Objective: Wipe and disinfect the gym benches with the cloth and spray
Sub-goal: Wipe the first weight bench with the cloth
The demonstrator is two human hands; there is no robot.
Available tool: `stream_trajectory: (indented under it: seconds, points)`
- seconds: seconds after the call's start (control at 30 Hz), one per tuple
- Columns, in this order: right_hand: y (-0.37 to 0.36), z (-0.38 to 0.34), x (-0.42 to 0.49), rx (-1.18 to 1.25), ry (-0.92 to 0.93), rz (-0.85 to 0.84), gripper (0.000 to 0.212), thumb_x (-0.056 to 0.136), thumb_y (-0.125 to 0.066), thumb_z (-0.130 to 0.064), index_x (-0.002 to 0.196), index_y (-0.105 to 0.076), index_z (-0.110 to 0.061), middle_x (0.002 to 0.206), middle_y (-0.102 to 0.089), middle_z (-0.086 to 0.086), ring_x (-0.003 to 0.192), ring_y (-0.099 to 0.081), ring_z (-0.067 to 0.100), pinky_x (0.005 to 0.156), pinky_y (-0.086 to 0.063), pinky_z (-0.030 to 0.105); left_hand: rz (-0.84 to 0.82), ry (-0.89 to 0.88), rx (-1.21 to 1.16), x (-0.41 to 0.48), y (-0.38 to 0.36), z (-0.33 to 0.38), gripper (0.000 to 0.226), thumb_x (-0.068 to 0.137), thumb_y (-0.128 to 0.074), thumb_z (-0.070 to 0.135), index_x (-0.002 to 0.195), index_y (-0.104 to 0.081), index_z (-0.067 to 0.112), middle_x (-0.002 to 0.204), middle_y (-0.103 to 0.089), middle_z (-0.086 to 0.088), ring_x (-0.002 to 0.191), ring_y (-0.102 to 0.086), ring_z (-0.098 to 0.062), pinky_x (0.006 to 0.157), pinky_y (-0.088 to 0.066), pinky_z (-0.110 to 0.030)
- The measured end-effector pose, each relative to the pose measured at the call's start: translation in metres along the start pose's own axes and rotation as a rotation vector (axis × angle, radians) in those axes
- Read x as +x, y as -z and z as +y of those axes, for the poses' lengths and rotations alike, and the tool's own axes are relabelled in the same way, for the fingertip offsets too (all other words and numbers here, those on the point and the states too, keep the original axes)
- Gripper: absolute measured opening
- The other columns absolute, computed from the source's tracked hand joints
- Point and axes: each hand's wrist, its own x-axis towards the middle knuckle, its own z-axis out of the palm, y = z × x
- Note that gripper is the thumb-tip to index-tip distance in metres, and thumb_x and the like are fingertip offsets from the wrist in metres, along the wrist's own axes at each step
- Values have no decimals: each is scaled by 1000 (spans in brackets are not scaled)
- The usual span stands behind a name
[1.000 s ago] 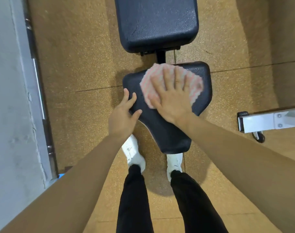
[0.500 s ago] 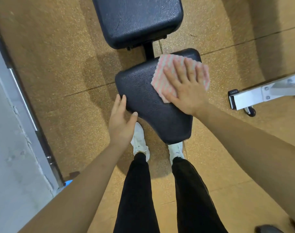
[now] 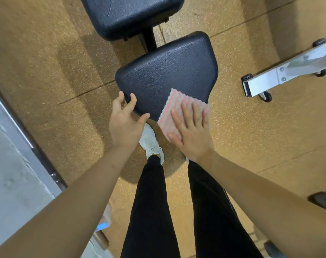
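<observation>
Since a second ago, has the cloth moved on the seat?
Yes. The cloth has slid from the seat's far wide end, by the backrest, to its near right edge, under the right hand.

I see speckled tan rubber floor (image 3: 47, 58) with tile seams, grey wall (image 3: 8, 192) on left, metal bar (image 3: 26, 140) along its base, white wheeled steel frame (image 3: 281, 75) on right.

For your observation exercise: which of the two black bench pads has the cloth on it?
The nearer seat pad; the right hand presses the pink cloth there. The farther pad shows none.
</observation>
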Motion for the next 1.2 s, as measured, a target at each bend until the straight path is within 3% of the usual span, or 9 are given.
stream_trajectory:
  seconds: [0.13, 0.2, 0.3, 0.47, 0.67, 0.77, 0.93, 1.07, 1.2]
  points:
    - [-4, 1, -8, -5, 49, -13, 70, 105, -31, -59, 163, -4, -30, 170, 10, 9, 155, 11, 40, 124, 2, 61, 8, 4, 26, 0, 1, 2, 67, 81, -86, 35, 143, -61, 28, 160, -41, -2, 144, -46, -11, 102, -41, -24]
    - [0, 13, -1, -16, 88, -10, 71, 103, -31, -63, 162, -7, -33, 170, 5, 8, 155, 9, 39, 123, 0, 62, 22, -8, 76, 1, 2, 3, 66, 79, -87, 39, 140, -63, 29, 158, -44, -2, 141, -49, -11, 104, -47, -33]
    - [12, 34, 27, -18, 53, 11, 75, 102, -32, -66, 162, 1, -35, 170, 10, 9, 155, 10, 40, 123, -1, 62, 39, -28, 206, 3, 6, 4, 67, 76, -87, 47, 138, -65, 31, 153, -49, -3, 135, -54, -13, 103, -42, -43]
    - [51, 64, 99, 0, -64, 92, 73, 101, -22, -66, 162, -2, -32, 170, 2, 13, 154, 5, 44, 122, 0, 65, 48, -16, 236, 5, 4, 4, 69, 75, -87, 49, 138, -65, 31, 152, -49, 1, 133, -54, -12, 107, -35, -40]
    - [94, 58, 167, 45, -104, 55, 71, 100, -19, -66, 162, -8, -35, 170, 0, 10, 154, 7, 44, 119, 6, 64, 51, -19, 256, 3, -2, 3, 67, 77, -87, 47, 138, -65, 28, 156, -48, -5, 129, -59, -18, 103, -40, -42]
    - [92, 25, 178, -13, 15, 64, 69, 100, -17, -65, 161, -15, -34, 170, -11, 8, 154, 1, 44, 119, 3, 69, 64, -40, 215, 5, 0, 0, 66, 75, -88, 48, 134, -68, 29, 155, -50, -5, 127, -60, -18, 103, -48, -44]
    - [69, -32, 163, -123, 303, 80, 65, 102, -17, -60, 161, -14, -34, 170, -12, 8, 154, -4, 45, 116, -7, 72, 130, -35, 94, 6, -1, -7, 63, 69, -89, 51, 126, -75, 26, 147, -60, -2, 123, -62, -13, 97, -55, -46]
    - [70, -20, 172, -131, 399, 70, 69, 98, -25, -65, 160, -20, -35, 167, -22, 7, 153, -14, 42, 117, -8, 72, 193, -8, -51, 0, -9, -15, 63, 70, -88, 49, 127, -74, 26, 149, -59, -3, 123, -44, 11, 102, -53, -47]
    - [94, -21, 207, -126, 368, -16, 71, 92, -29, -74, 151, -36, -37, 149, -48, 2, 139, -39, 36, 115, -20, 65, 96, 52, -81, 2, -7, -12, 66, 73, -90, 42, 134, -69, 29, 157, -49, 5, 131, -40, 7, 114, -44, -46]
